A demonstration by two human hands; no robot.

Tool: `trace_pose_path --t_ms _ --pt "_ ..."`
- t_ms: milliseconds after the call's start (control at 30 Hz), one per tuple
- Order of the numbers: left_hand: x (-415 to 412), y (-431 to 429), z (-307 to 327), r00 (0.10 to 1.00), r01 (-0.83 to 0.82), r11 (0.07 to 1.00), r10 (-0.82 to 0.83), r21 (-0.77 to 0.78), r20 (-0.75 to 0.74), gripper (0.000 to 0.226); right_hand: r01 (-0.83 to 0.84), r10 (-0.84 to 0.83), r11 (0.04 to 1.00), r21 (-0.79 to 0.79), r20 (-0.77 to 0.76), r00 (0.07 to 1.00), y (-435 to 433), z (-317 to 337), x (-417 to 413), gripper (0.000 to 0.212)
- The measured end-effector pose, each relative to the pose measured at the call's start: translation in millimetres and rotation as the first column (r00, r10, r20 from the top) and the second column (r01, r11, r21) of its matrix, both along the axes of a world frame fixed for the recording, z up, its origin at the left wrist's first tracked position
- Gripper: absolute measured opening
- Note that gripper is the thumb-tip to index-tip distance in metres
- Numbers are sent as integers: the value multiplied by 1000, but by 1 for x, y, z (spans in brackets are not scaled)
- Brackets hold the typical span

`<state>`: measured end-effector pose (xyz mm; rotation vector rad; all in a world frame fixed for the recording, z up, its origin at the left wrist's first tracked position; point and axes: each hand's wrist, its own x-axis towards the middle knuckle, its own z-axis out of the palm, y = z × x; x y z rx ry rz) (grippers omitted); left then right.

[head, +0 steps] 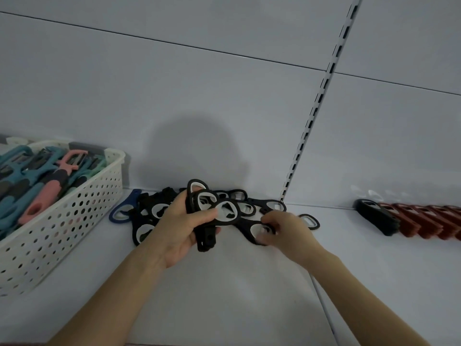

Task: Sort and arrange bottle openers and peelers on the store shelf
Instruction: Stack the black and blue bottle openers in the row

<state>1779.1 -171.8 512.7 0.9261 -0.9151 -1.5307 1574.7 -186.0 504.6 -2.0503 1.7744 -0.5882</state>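
A loose pile of black bottle openers (245, 207) lies on the white shelf (224, 295) against the back wall. My left hand (179, 228) grips a stack of several black openers (207, 216), held upright above the shelf. My right hand (287, 231) pinches one black opener (259, 231) lying at the front of the pile. One blue opener (124, 208) rests at the pile's left edge. Peelers (42, 181) in teal, pink and mint fill a white perforated basket (74, 221) on the left.
A neat row of openers, one black (376, 217) and then several red ones (429, 221), stands along the back at the right. A slotted upright rail (321, 96) runs up the back wall. A seam between shelf panels (324, 308) runs toward me at the right.
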Motion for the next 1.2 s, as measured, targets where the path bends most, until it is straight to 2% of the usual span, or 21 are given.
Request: trace_pose_path --t_ms 67,133,267,333,400,467,533,600,667,700,733,800,833,1067,1133,1200 --pt "0 -1 -1 998 -41 999 43 -32 51 35 81 -71 996 -46 195 978 -1 9 -9 10" --pt "-1 -1 -2 991 -87 995 92 -53 99 34 104 -77 992 -77 294 953 -1 21 -17 15" --pt "-1 -2 -5 985 -95 994 103 -62 142 32 -119 110 993 6 333 937 6 44 -20 22" --pt "-4 0 -4 986 -35 997 46 -69 163 30 -233 202 971 44 361 910 9 49 -10 20" --pt "-8 2 -4 990 61 996 -52 -71 128 28 -289 270 957 -1 359 894 9 50 5 24" --pt "-10 5 -4 982 172 982 -165 -77 92 30 -271 292 956 -109 294 910 5 47 20 25" --pt "-11 8 -3 967 239 968 -231 -71 105 45 -228 264 959 -165 245 933 1 41 32 16" --pt "-12 8 -3 972 215 975 -207 -63 114 46 -167 222 964 -208 276 935 -2 34 34 11" --pt "-12 8 -4 983 147 988 -142 -35 113 38 -49 116 976 -211 322 940 -3 30 25 7" --pt "-12 7 -5 986 119 993 -115 -27 124 34 0 42 987 -161 263 964 -3 28 18 14" --pt "-11 6 -6 986 101 995 -96 -27 139 30 27 -21 997 -66 104 994 -2 25 10 21" --pt "-10 5 -7 985 82 996 -75 -36 152 24 50 -19 992 116 -250 968 1 16 -1 31" --pt "-11 5 -7 987 70 997 -63 -39 151 22 42 7 988 148 -313 950 2 11 -3 32" --pt "-13 3 -10 989 8 999 -3 -34 150 26 56 -42 976 208 -70 997 9 2 -16 36" --pt "-13 2 -10 987 -4 999 9 -32 158 29 40 -42 989 144 12 999 10 1 -21 24" --pt "-12 2 -10 986 -20 999 25 -33 164 28 -2 -11 996 85 161 987 10 6 -26 15"
